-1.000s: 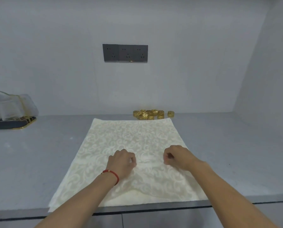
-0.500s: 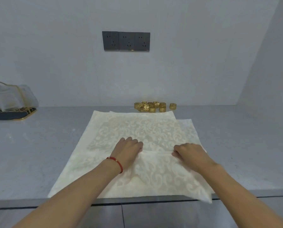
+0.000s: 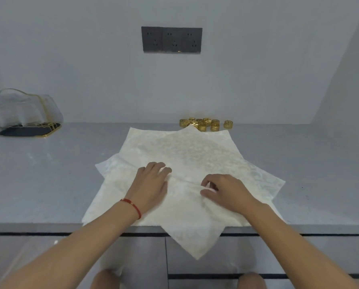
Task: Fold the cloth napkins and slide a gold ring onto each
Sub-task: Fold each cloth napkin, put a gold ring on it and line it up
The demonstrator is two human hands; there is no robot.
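the top napkin [image 3: 197,155] lies in the middle of the grey counter [image 3: 49,174], turned cornerwise on a second cream napkin [image 3: 111,197] below it, so their corners fan out like a star; two layers can be told, whether more lie under them cannot. its far corner reaches the cluster of gold rings [image 3: 205,124], its right corner points toward the open counter on the right, and its near corner hangs over the counter's front edge, down in front of the cabinet fronts [image 3: 145,257]. the lower napkin's near edge runs just along that front edge. a raised crease runs across the top napkin between the two hands. the left hand [image 3: 151,187] rests palm down on the cloth, fingers straight and close together at the crease's left end; a red string bracelet [image 3: 132,206] circles its wrist. the right hand [image 3: 224,191] has curled fingers, thumb and fingertips pinching the crease at its right end. the rings number about eight, packed against the back wall, one standing slightly apart on the right. wide bare counter lies on both sides of the cloths. at far left sits one clear glass holder with gold trim [image 3: 24,113] on a dark base, well apart from the napkins. one dark triple socket panel [image 3: 171,40] is on the wall above.
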